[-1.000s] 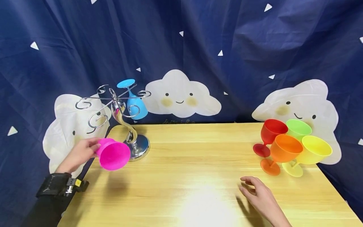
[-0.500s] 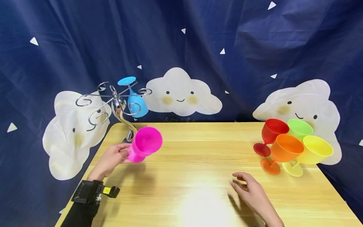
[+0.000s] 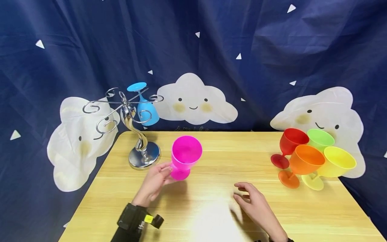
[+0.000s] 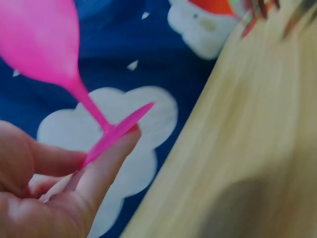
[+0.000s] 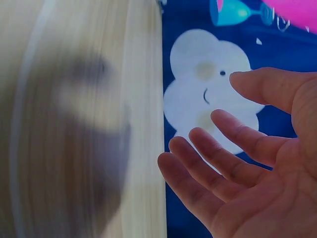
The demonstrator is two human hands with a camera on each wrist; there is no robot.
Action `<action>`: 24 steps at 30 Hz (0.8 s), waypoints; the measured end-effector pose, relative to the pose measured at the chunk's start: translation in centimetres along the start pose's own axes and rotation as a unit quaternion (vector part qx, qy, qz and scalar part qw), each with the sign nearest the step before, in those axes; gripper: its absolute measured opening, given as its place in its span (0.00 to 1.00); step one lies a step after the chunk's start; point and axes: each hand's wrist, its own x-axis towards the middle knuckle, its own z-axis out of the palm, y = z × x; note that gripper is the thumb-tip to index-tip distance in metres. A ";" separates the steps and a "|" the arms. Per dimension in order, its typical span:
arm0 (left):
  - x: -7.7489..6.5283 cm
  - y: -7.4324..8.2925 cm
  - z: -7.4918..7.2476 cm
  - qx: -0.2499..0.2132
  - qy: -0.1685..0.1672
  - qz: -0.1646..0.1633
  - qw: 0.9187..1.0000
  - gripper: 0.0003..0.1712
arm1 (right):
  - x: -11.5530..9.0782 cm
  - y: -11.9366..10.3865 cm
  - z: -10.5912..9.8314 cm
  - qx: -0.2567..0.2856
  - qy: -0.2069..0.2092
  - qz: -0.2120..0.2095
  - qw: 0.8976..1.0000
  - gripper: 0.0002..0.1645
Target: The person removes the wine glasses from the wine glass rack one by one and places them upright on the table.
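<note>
A pink goblet [image 3: 186, 151] is held above the middle of the table, bowl up and a little tilted. My left hand [image 3: 155, 181] pinches its round foot between thumb and fingers; the left wrist view shows the foot [image 4: 119, 130] at the fingertips and the stem rising from it. To the right, my right hand [image 3: 254, 205] hovers over the table with fingers spread and relaxed, nothing in it. At the back left stands a chrome rack [image 3: 140, 144] with curled arms. A blue goblet [image 3: 148, 112] hangs upside down from one of them.
Several goblets stand at the table's right: red [image 3: 293, 139], green [image 3: 321, 137], orange [image 3: 306, 159] and yellow [image 3: 338, 161], close together. The wooden table [image 3: 229, 148] ends at a dark blue curtain [image 3: 211, 40] with cloud prints.
My left hand has carried the pink goblet rightward from beside the rack to mid-table, turning its bowl more upright. My right hand has drifted left, toward it.
</note>
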 end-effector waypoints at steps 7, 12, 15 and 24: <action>-0.3 -3.9 4.2 -0.079 -0.015 -0.007 0.997 0.25 | 0.3 -1.1 2.0 0.044 0.002 -0.028 0.999 0.21; -0.8 -5.5 6.3 -0.131 -0.034 -0.014 0.991 0.27 | 0.9 -2.0 3.1 0.083 0.007 -0.067 0.994 0.25; -1.1 -6.0 7.7 -0.152 -0.036 -0.014 0.988 0.26 | 1.4 -2.6 3.7 0.107 0.004 -0.072 0.992 0.28; -1.7 -6.6 10.8 -0.176 0.014 -0.004 0.984 0.26 | 2.4 -3.4 5.3 0.116 0.049 -0.056 0.990 0.24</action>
